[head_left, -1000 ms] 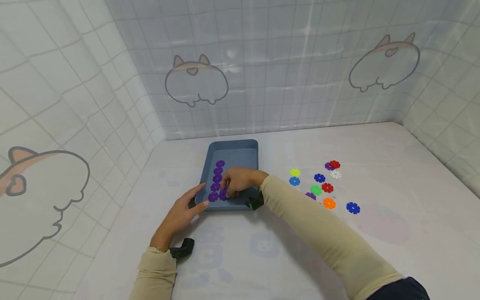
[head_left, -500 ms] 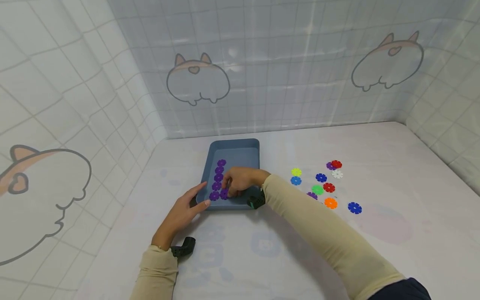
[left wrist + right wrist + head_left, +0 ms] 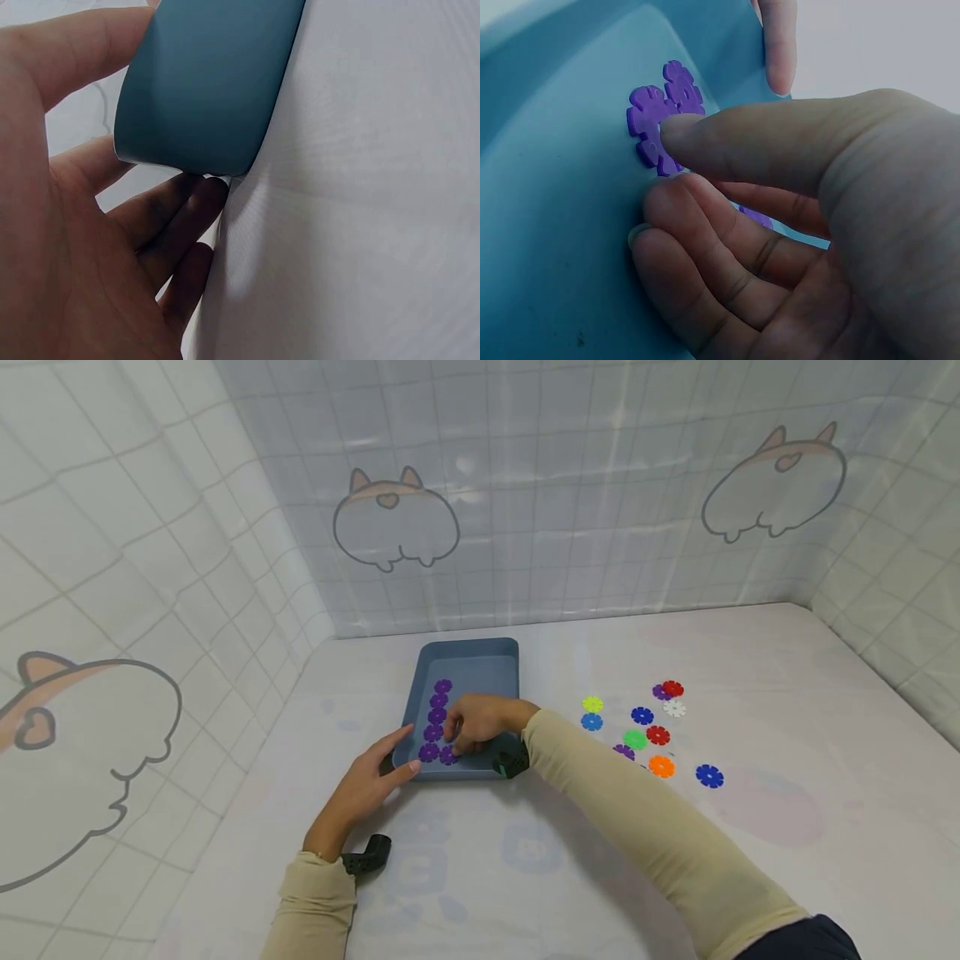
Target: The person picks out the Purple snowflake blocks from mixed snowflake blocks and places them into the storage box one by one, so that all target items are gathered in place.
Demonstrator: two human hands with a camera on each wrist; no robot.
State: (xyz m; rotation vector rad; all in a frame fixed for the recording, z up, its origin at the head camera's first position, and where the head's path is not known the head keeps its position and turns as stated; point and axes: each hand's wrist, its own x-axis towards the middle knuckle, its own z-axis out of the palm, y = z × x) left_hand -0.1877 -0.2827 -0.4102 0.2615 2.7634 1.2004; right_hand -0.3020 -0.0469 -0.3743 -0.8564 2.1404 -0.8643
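Note:
A shallow blue-grey tray holds a column of purple snowflake discs along its left side. Beside the nearest of them lies another purple snowflake disc, at the fingertips of my right hand. The right wrist view shows my thumb on that purple disc, index finger close below it and the other fingers curled. My left hand rests at the tray's near left corner, thumb on the front rim and fingers extended along the left side. From the left wrist, the tray's outer wall appears between thumb and fingers.
To the right, loose snowflake discs are scattered: yellow, light blue, green, orange, dark blue, white and others. Walls covered in tile-patterned sheeting enclose the white tabletop.
The purple disc at my right fingertips has shifted slightly toward the tray's front edge and shows more of its face. My left hand stays at the corner.

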